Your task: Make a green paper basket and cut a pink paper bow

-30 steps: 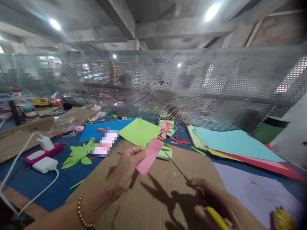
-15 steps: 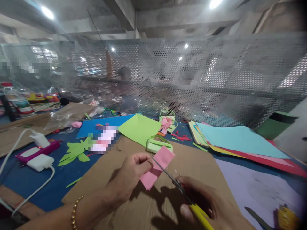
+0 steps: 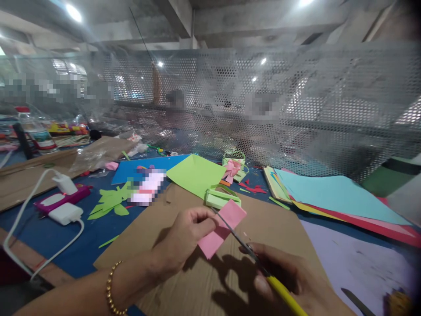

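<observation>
My left hand [image 3: 182,239] pinches a folded strip of pink paper [image 3: 221,229] above a sheet of brown cardboard [image 3: 210,281]. My right hand [image 3: 289,281] grips yellow-handled scissors [image 3: 259,265]; their blades lie across the pink strip near my left fingertips. A gold bead bracelet sits on my left wrist. A small light green paper piece [image 3: 221,198] lies just beyond the pink strip.
Coloured paper sheets [image 3: 332,195] are stacked at the right, a green sheet [image 3: 196,174] and blue sheet [image 3: 144,169] lie ahead. A white charger [image 3: 66,213] with cable and a pink case sit left. A perforated metal screen [image 3: 263,101] closes the far side; people sit behind it.
The scissors came left from beside the pink strip onto it, blades now across the paper. My left hand holds the strip a little lower and further right.
</observation>
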Demonstrator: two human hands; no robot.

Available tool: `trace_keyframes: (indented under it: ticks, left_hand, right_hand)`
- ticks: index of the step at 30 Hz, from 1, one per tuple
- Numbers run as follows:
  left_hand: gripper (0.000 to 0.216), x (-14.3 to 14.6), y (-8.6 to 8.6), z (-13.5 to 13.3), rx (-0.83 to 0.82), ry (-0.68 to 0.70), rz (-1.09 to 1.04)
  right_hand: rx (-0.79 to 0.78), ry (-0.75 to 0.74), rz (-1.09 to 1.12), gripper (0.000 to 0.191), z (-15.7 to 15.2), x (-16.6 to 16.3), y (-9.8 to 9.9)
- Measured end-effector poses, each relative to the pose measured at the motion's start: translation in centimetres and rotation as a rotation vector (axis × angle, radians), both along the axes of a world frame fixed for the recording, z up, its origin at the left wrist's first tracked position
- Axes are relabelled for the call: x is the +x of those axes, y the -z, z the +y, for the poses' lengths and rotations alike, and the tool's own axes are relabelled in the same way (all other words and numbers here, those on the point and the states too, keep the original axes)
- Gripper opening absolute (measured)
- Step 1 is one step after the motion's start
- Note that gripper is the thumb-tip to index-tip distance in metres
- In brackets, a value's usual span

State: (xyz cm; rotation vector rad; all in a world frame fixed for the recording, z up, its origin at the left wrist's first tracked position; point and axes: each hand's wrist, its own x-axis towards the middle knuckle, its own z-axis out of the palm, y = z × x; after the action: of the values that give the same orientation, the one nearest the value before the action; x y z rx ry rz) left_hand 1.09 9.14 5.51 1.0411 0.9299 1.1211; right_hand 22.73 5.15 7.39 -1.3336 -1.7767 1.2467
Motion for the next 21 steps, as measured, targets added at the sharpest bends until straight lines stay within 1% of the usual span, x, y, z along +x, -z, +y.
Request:
trace_keyframes:
  ticks: [7, 12, 17, 21]
  left_hand:
    - [0.018, -0.16, 0.17, 0.17, 0.057, -0.009, -0.007]
    - [0.017, -0.16, -0.03, 0.00, 0.063, -0.019, 0.039]
    - [0.017, -0.04, -0.40, -0.05, 0.062, -0.024, 0.041]
    - [0.019, 0.07, -0.54, -0.17, 0.058, -0.032, 0.039]
  right_hand:
    - [0.050, -0.024, -0.022, 0.046, 0.16, 0.28, -0.03]
    - [-0.023, -0.119, -0.014, 0.047, 0.35, 0.35, -0.49]
    - [-0.071, -0.101, 0.042, 0.049, 0.28, 0.25, -0.21]
    - [-0.067, -0.094, 0.079, 0.047, 0.30, 0.21, 0.34]
